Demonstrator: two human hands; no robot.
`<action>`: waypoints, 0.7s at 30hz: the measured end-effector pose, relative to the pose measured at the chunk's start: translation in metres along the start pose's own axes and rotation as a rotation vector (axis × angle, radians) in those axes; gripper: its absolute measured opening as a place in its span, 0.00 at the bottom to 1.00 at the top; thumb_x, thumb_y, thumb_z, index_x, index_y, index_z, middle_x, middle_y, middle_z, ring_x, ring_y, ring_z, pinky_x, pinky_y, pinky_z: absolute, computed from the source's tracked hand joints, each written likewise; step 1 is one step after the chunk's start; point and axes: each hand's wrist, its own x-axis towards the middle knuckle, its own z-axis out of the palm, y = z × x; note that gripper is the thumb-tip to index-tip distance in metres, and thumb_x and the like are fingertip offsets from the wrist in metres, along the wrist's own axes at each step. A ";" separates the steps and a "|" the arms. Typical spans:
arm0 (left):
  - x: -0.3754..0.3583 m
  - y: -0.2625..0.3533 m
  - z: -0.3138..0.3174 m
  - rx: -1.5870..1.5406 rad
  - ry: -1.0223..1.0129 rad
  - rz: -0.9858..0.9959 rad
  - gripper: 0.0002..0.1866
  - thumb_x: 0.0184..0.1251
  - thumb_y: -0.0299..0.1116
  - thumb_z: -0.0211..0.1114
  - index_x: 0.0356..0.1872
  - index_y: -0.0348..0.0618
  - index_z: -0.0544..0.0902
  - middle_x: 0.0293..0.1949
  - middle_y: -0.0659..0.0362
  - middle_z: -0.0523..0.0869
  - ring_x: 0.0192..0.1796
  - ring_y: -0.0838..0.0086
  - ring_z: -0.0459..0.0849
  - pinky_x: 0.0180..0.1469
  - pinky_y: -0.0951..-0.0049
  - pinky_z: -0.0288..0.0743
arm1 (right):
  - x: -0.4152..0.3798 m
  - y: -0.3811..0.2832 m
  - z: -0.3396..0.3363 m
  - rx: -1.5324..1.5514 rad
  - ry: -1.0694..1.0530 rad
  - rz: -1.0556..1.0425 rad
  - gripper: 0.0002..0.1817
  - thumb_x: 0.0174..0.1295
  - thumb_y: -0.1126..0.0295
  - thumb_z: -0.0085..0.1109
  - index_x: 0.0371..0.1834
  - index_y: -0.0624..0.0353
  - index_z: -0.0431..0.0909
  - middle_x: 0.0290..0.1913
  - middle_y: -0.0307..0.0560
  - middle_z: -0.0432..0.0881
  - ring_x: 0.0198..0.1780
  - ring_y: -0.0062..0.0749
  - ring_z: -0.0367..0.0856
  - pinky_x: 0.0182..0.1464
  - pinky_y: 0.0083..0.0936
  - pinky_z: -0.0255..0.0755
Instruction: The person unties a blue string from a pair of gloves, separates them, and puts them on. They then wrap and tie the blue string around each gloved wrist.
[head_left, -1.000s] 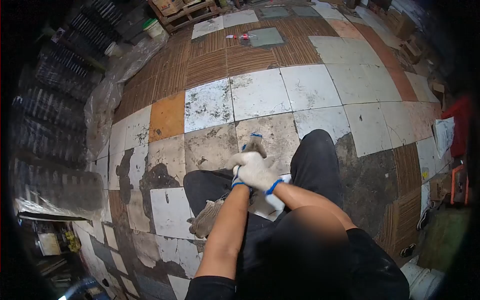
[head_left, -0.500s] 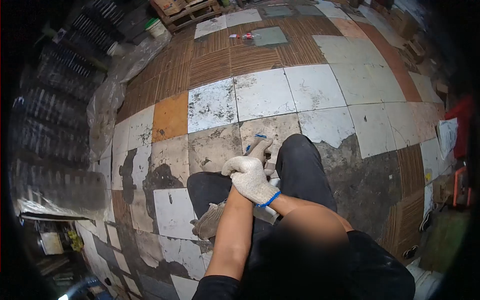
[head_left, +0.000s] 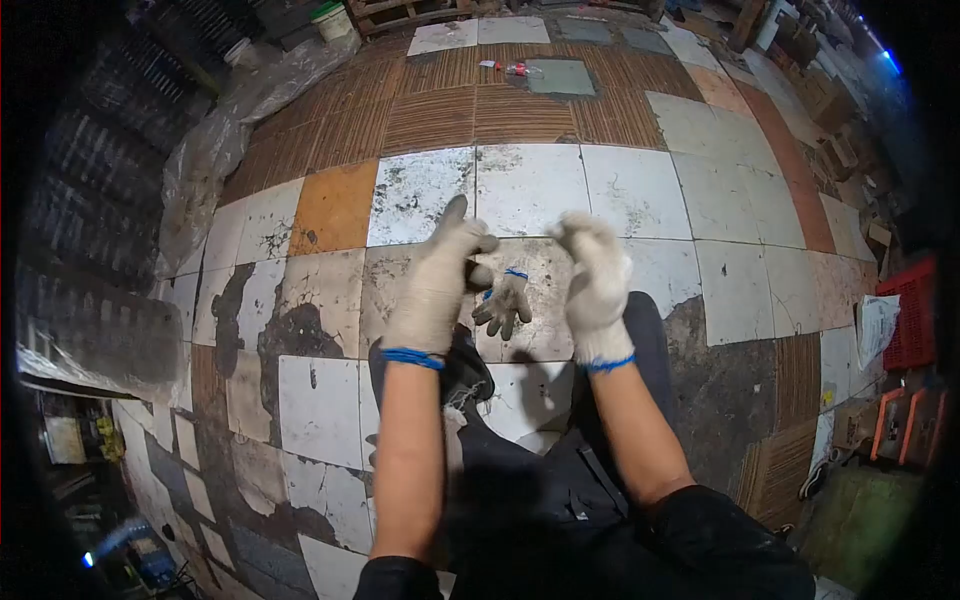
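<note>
Gloves are going on, and one spare glove could be getting lost on the dirty floor.

Both hands are wearing white knit gloves with blue cuffs and are hanging in the air over the knees. The left hand is lifting up with its fingers loosely spread, clamped on nothing. The right hand is curling its fingers inward, and I cannot tell if anything is pinched inside. A loose grey glove is showing between the two hands, touching neither one; I cannot tell if it is falling or lying on the tiled floor. I think the glove could be picking up dirt from the cracked, stained tiles. Another worn glove seems to be lying by the left knee, but it is too dark to be sure.
</note>
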 end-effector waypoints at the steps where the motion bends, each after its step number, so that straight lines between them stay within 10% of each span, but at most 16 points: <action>1: 0.002 0.011 -0.011 -0.195 -0.067 -0.155 0.34 0.84 0.50 0.59 0.83 0.41 0.72 0.55 0.50 0.90 0.45 0.71 0.90 0.47 0.73 0.85 | 0.012 0.016 -0.005 -0.046 0.113 -0.010 0.18 0.76 0.68 0.60 0.60 0.71 0.85 0.53 0.51 0.90 0.51 0.37 0.90 0.55 0.28 0.84; 2: 0.016 -0.007 -0.021 -0.267 -0.097 -0.041 0.33 0.86 0.51 0.56 0.82 0.43 0.73 0.45 0.52 0.90 0.30 0.79 0.81 0.33 0.77 0.79 | 0.023 0.032 -0.009 -0.029 0.235 0.127 0.20 0.75 0.63 0.62 0.61 0.69 0.85 0.54 0.51 0.90 0.53 0.38 0.89 0.57 0.31 0.82; 7: 0.030 -0.054 -0.043 -0.235 0.024 -0.213 0.26 0.89 0.51 0.52 0.65 0.44 0.89 0.34 0.59 0.89 0.28 0.81 0.79 0.30 0.78 0.74 | 0.042 0.127 -0.006 -0.191 0.489 0.469 0.27 0.75 0.51 0.65 0.65 0.63 0.84 0.54 0.50 0.90 0.55 0.36 0.88 0.60 0.33 0.79; 13: 0.042 -0.057 -0.052 -0.192 -0.096 -0.245 0.22 0.89 0.47 0.56 0.52 0.39 0.90 0.41 0.59 0.90 0.36 0.76 0.83 0.38 0.76 0.76 | 0.011 0.257 -0.037 -0.413 -0.297 1.374 0.40 0.68 0.39 0.67 0.68 0.66 0.82 0.37 0.52 0.89 0.41 0.34 0.87 0.46 0.33 0.81; 17: 0.063 -0.087 -0.041 0.171 -0.166 0.115 0.19 0.87 0.41 0.60 0.41 0.38 0.90 0.33 0.54 0.90 0.35 0.72 0.86 0.39 0.67 0.80 | -0.046 0.390 -0.088 -0.959 -0.374 1.257 0.41 0.62 0.39 0.70 0.64 0.66 0.84 0.45 0.63 0.89 0.51 0.54 0.88 0.57 0.47 0.80; 21: 0.073 -0.058 -0.031 0.581 -0.443 -0.109 0.19 0.85 0.43 0.62 0.36 0.38 0.89 0.31 0.49 0.90 0.39 0.57 0.92 0.41 0.65 0.82 | -0.090 0.443 -0.103 -1.304 -0.141 1.098 0.42 0.58 0.39 0.73 0.63 0.66 0.86 0.58 0.72 0.86 0.63 0.69 0.85 0.67 0.57 0.77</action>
